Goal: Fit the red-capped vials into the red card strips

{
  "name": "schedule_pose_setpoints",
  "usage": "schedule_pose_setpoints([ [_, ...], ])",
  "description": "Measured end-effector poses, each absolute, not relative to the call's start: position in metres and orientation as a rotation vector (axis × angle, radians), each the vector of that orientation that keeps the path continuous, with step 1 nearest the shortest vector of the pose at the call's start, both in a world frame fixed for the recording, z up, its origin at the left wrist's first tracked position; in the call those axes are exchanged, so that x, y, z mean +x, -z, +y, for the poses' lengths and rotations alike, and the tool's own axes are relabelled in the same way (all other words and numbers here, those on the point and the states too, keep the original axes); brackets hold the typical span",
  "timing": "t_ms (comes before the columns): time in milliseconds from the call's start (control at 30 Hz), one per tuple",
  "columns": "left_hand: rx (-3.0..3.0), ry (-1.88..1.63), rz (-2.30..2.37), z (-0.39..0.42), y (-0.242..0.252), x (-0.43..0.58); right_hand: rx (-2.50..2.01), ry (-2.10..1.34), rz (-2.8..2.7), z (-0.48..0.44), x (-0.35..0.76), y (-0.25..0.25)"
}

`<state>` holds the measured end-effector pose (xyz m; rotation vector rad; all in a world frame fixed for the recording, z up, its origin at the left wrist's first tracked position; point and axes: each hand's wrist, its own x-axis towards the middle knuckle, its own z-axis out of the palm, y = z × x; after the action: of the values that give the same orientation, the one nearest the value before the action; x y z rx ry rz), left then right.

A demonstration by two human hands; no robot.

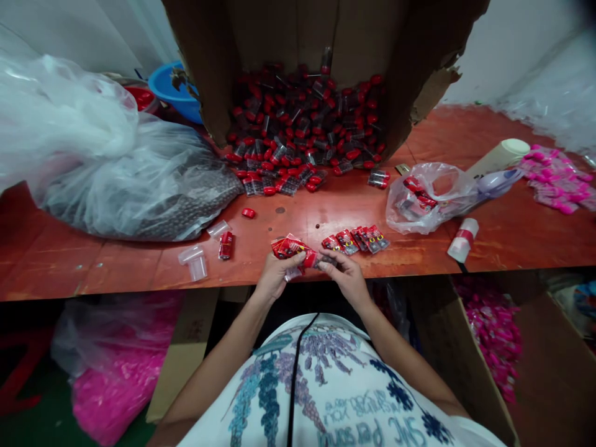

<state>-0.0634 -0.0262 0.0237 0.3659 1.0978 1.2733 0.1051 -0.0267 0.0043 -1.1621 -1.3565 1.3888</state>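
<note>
Near the table's front edge, my left hand (274,273) pinches a bunch of red printed sleeves (287,246). Close against it, my right hand (348,277) grips a small clear container of dark beads (326,261), whose red end meets the sleeves at the left fingers. Just behind the right hand, several red-labelled containers (356,239) lie in a row. Left of my hands are a red-wrapped roll (226,246) and clear empty pieces (194,263). A red cap (248,213) lies a little farther back.
A cardboard box (410,68) on its side spills red-capped containers (298,133) onto the table (139,267). A large plastic bag of dark beads (167,186) stands left. At right are a clear bag (400,208), a white roll (464,241) and pink pieces (556,180).
</note>
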Motion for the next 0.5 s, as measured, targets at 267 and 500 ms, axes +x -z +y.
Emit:
schedule_pose_setpoints([
  [267,0.356,-1.289,1.065,-0.026,-0.019,-0.061,-1.195,-1.084,-1.47,-0.033,0.104,-0.017],
  [500,0.33,-1.276,1.055,-0.029,-0.022,-0.056,-1.219,-1.002,-1.388,-0.039,0.094,-0.015],
])
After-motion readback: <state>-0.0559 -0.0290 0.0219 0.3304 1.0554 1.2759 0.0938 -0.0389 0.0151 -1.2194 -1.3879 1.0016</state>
